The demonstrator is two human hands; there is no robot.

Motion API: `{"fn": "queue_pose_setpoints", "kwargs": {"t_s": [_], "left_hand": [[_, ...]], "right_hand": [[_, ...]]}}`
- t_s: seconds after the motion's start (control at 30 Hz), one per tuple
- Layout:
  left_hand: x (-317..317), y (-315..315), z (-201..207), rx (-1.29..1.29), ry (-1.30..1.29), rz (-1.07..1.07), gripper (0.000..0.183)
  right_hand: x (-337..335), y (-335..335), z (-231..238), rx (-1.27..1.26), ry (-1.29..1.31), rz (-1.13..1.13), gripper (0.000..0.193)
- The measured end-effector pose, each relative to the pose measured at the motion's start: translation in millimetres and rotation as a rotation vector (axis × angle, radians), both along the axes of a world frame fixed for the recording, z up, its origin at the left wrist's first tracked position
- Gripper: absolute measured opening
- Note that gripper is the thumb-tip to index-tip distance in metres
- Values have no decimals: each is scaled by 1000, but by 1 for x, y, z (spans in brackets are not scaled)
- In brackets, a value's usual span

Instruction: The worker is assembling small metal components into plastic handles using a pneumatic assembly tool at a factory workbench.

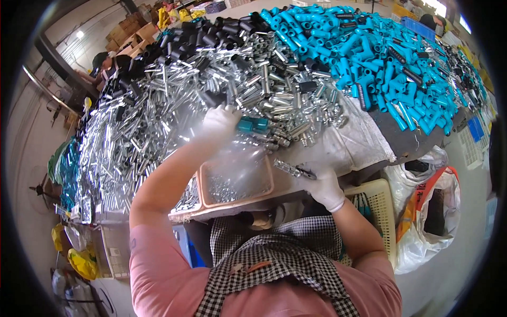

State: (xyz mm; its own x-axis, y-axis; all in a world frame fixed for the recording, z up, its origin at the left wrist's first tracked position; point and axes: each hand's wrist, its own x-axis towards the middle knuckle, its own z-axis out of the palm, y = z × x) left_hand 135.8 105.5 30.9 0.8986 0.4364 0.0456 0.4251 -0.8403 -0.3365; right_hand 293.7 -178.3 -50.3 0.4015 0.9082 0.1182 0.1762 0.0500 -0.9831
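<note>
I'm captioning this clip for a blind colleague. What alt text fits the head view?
A person in white gloves works at a table heaped with silver metal tubes: the left hand holds a teal plastic handle, the right hand a short silver metal rod. A shallow tan tray of small metal parts sits between them, and teal plastic fittings pile beyond.

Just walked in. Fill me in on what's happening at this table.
A person in white gloves works at a table heaped with silver metal tubes, teal plastic handles and black sleeves. The left hand holds a teal handle over the pile. The right hand grips a short metal piece at the table's near edge. A shallow tray of small metal bits sits between them.
</note>
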Motion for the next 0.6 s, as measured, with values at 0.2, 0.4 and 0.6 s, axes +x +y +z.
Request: {"fn": "queue_pose_setpoints", "kwargs": {"t_s": [0.2,0.4,0.6], "left_hand": [[-76,-22,8,-526,-430,300,56],[-162,-42,-13,-190,-336,-168,25],[-178,-103,-9,-1470,-1378,535,62]], "right_hand": [[7,47,-11,59,-17,56,27],[1,58,-4,86,23,-28,23],[-48,16,-5,-27,-107,-17,24]]}}
